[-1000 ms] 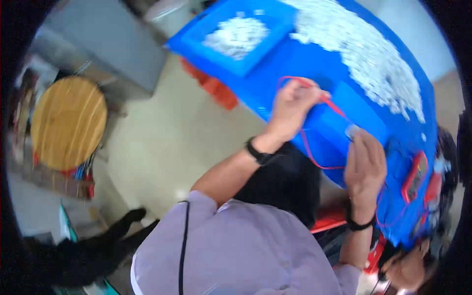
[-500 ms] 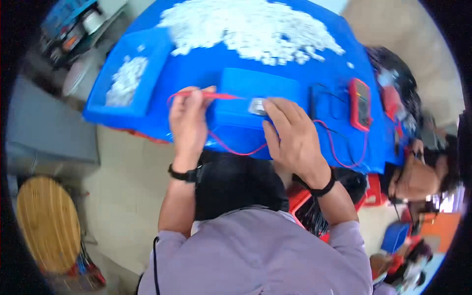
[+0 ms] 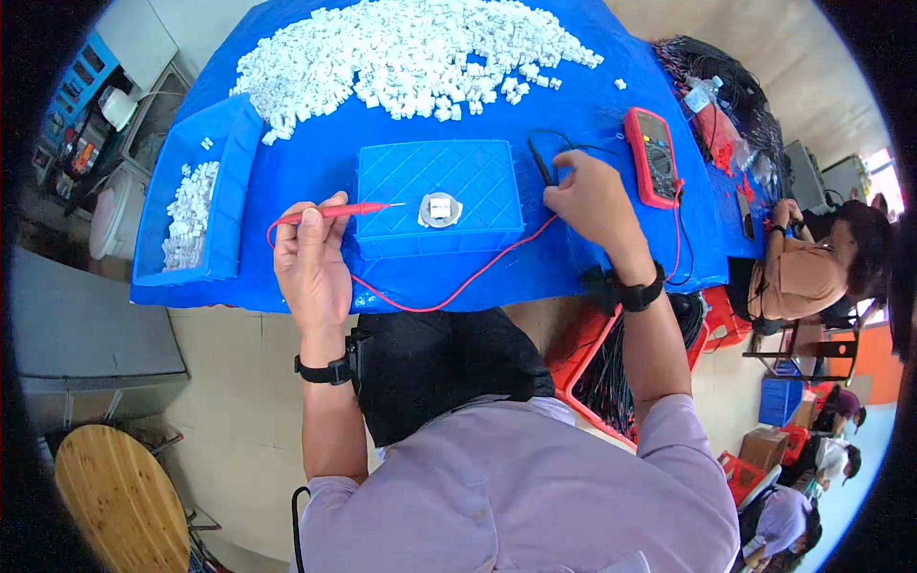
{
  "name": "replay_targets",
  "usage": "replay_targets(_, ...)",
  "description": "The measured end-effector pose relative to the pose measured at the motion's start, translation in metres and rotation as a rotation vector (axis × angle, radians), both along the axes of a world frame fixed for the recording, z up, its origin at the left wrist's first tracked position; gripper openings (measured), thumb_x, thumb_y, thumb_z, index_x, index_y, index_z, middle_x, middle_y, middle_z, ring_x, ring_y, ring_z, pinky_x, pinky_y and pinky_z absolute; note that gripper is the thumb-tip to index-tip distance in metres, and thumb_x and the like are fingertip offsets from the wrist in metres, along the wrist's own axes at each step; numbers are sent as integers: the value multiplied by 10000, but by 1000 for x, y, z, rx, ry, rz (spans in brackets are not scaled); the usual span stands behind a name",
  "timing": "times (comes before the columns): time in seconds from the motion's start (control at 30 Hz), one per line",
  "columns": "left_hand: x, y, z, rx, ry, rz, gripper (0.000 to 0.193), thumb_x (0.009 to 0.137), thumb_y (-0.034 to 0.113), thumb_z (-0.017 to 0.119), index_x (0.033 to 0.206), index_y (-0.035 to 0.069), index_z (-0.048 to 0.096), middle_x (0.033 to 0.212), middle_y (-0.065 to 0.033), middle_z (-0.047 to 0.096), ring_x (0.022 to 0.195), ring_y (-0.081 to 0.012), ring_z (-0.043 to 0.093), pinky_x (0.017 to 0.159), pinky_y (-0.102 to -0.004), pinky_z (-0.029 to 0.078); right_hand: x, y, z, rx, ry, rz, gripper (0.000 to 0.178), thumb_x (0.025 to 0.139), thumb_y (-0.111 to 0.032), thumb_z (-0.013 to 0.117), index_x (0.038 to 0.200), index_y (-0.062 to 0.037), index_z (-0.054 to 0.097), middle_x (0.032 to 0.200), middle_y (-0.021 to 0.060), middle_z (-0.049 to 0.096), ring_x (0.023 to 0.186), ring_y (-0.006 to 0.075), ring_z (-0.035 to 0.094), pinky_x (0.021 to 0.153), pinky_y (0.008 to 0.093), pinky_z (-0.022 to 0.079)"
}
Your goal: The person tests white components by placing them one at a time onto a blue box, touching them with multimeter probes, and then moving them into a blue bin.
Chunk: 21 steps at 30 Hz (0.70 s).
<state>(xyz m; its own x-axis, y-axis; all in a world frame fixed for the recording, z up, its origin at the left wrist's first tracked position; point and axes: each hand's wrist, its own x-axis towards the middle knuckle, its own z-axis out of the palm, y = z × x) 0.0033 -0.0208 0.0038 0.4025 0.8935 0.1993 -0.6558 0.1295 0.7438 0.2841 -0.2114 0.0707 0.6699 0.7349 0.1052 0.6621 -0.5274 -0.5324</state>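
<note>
Between the thumb and fingers of my left hand (image 3: 315, 267) is a red multimeter probe (image 3: 358, 209). Its bare metal tip points right, over an upturned blue plastic crate (image 3: 387, 167). On the crate lies a round silvery holder (image 3: 424, 216) with a small white block (image 3: 440, 208) in its middle; the probe tip is apart from it. My right hand (image 3: 600, 205) is off the crate's right side, fingers bent and thumb apart from the forefinger. Beside those fingertips lies a black probe (image 3: 541, 160) on the blue table cover. The red lead (image 3: 478, 274) sags along the crate's front.
A red-cased multimeter (image 3: 653, 158) lies right of my right hand. White small parts (image 3: 401, 57) are heaped at the back, and more sit in a blue bin (image 3: 244, 153) at left. Bundled black cables (image 3: 712, 72) lie far right. A co-worker (image 3: 807, 267) sits at right.
My right hand has left the silvery holder and moved right to the black probe. My left hand still holds the red probe, its tip now farther from the holder. The whole view has shifted.
</note>
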Motion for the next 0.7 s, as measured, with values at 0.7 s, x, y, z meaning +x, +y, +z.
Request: replay_targets(0.7,4,-1,4,113,79,-29,185,1073,215,603,1184,67,610,1197,-169,725,1171,-246,665,1050,-399,466,-76,-2,-11,1023,960,59,188,1018,-64,640,1187,16,632,993,148,730,807,200,726,700,308,613)
